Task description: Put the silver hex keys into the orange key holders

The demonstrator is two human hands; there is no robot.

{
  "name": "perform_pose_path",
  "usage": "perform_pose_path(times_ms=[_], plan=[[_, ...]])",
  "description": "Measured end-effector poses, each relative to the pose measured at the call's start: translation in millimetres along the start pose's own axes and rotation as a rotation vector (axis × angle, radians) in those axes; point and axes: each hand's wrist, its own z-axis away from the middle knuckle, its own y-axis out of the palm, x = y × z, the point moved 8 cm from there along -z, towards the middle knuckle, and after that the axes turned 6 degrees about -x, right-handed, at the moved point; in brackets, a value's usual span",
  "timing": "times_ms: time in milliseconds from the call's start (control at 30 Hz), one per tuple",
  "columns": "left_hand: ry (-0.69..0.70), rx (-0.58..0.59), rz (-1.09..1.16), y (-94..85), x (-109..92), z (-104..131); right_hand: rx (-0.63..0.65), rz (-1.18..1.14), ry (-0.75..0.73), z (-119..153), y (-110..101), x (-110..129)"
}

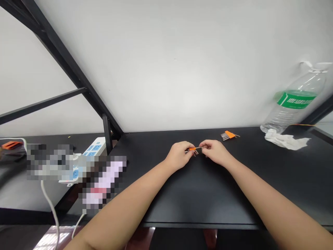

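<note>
My left hand (181, 153) is closed on a small orange holder (192, 149) with thin metal rods like hex keys sticking out of it. Close on its right, my right hand (213, 151) is pinched at the end of a thin metal rod (199, 148) that reaches from the orange piece. Both hands are just above the black tabletop, fingertips almost meeting. Fingers cover part of the holder and the rod ends. Behind my right hand lies a second orange holder (229, 134), with several metal rods side by side on its left and one pointing right.
A clear plastic bottle (293, 99) with a green label leans against the wall at right, crumpled white tissue (286, 140) before it. On the left are a white power strip (95, 147), cables (50, 205) and a black metal frame (65, 66). The black table (197, 198) ends near me.
</note>
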Motion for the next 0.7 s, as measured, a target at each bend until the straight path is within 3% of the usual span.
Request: perform_pose_path(times_ms=[167, 300, 400, 533, 700], plan=[[-0.154, 0.009, 0.165, 0.0, 15, -2, -0.127, 0.373, -0.079, -9, -26, -5], [-0.165, 0.01, 0.206, 1.3, 15, -2, -0.188, 0.545, -0.109, -11, -39, -5], [-0.12, 0.006, 0.214, 2.5, 12, -1, -0.216, 0.348, -0.139, -3, -35, 8], [-0.058, -0.008, 0.134, 2.4, 9, -1, 0.084, -0.12, -0.067, 10, 6, 18], [-0.042, 0.033, 0.121, 6.6, 7, 0, 0.159, -0.195, 0.002, 13, 21, 18]])
